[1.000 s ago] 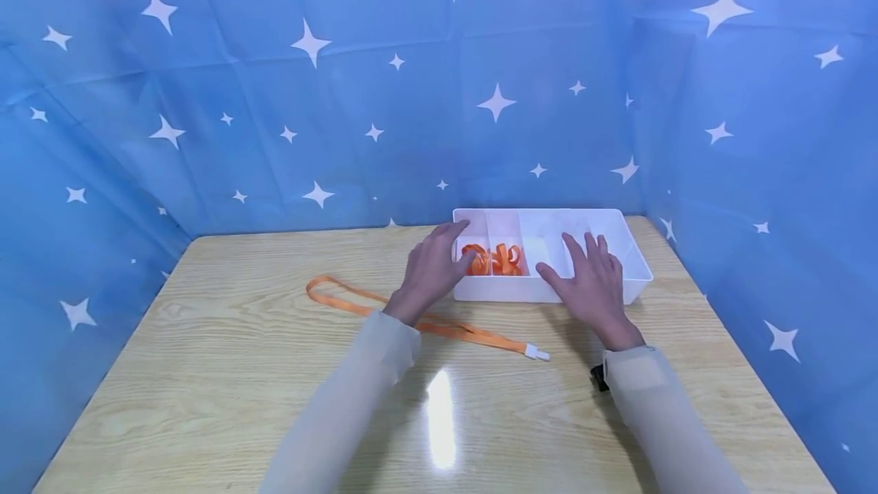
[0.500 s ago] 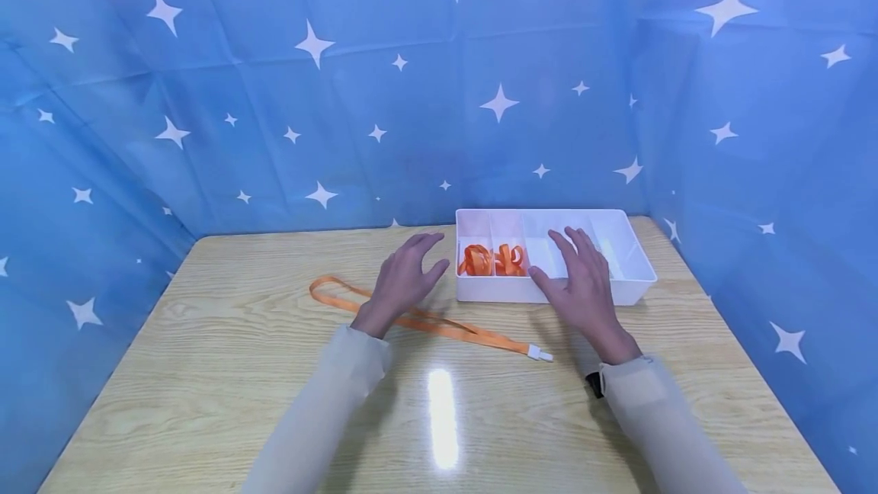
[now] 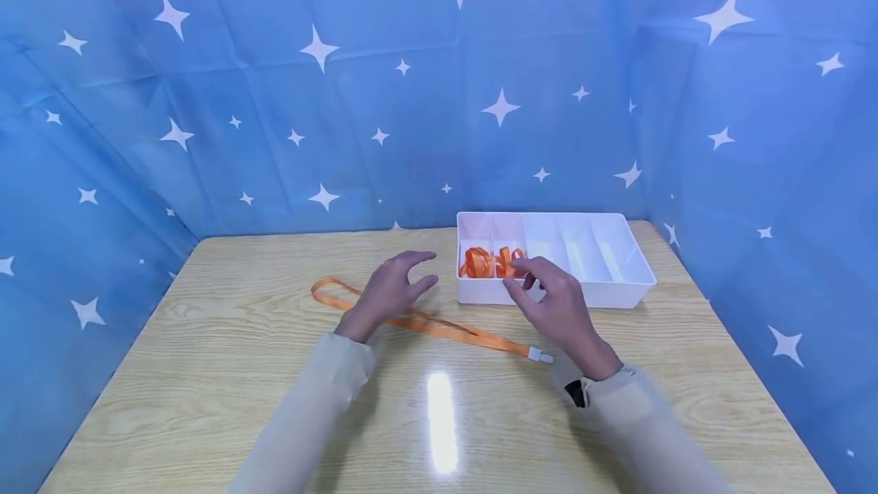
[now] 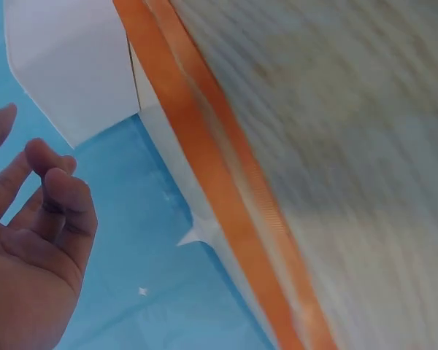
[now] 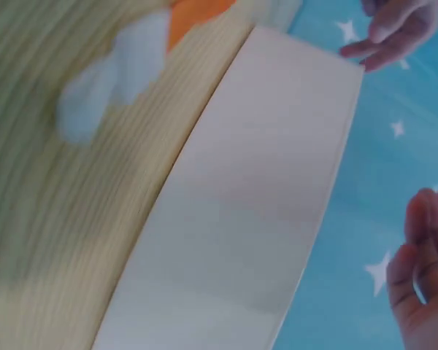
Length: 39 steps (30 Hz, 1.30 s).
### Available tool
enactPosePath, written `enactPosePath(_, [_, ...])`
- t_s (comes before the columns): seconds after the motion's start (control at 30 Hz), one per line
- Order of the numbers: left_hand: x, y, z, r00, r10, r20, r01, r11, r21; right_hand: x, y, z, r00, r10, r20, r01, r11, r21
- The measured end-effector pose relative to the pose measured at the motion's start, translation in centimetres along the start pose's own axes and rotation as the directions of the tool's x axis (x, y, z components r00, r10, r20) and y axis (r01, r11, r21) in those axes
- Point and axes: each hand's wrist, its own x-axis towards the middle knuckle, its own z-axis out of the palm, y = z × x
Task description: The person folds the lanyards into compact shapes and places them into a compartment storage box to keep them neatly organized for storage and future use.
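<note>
A white tray [image 3: 549, 293] with several compartments stands at the back right of the table. Coiled orange lanyards lie in its two leftmost compartments, one bundle [image 3: 478, 262] in the first and another [image 3: 506, 261] in the second. Another orange lanyard [image 3: 446, 331] with a white clip [image 3: 539, 355] is stretched out on the table in front. My left hand [image 3: 391, 288] hovers over that lanyard, left of the tray, fingers loosely bent and holding nothing. Over the tray's front edge is my right hand [image 3: 552, 303], its bent fingers near the second compartment; nothing shows in its grasp.
The wooden table [image 3: 206, 372] reaches to a blue star-patterned curtain [image 3: 384, 97] behind and at both sides. A dark band [image 3: 576, 393] sits at the right sleeve cuff. Light reflects brightly off the front of the table.
My left hand has drawn back from the tray toward the lower left. My right hand has moved left and toward me, from the middle compartments to the tray's front edge.
</note>
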Motion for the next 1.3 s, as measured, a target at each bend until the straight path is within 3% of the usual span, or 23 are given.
enactPosePath(0.17, [-0.6,-1.4,-0.5,0.998,-0.056,0.009,0.056,0.998,-0.040,-0.3,-1.1,1.0,1.000,-0.018,0.025,0.016,0.996,0.090])
enactPosePath(0.33, [-1.2,-2.2,-0.9,0.996,-0.070,0.061,0.073,0.996,-0.054,-0.8,-1.6,1.9,0.992,-0.009,0.125,-0.003,0.995,0.096])
enactPosePath(0.47, [-1.6,-2.8,-1.1,0.992,-0.074,0.106,0.084,0.992,-0.091,-1.0,-1.7,2.6,0.976,0.019,0.218,-0.042,0.994,0.100])
enactPosePath(0.67, [-2.0,-3.5,-1.3,0.980,-0.115,0.160,0.128,0.989,-0.074,-1.1,-1.9,3.3,0.945,0.068,0.320,-0.115,0.985,0.131])
enactPosePath(1.0, [-2.4,-4.3,-1.4,0.969,-0.132,0.208,0.150,0.986,-0.071,-1.4,-1.6,4.7,0.906,0.128,0.403,-0.203,0.968,0.150])
enactPosePath(1.1, [-2.5,-4.5,-1.5,0.966,-0.132,0.222,0.152,0.985,-0.078,-1.4,-1.5,5.0,0.884,0.150,0.442,-0.247,0.954,0.171])
enactPosePath(1.3, [-2.8,-4.9,-1.4,0.959,-0.140,0.246,0.164,0.984,-0.076,-1.4,-1.5,5.1,0.817,0.203,0.540,-0.334,0.929,0.156])
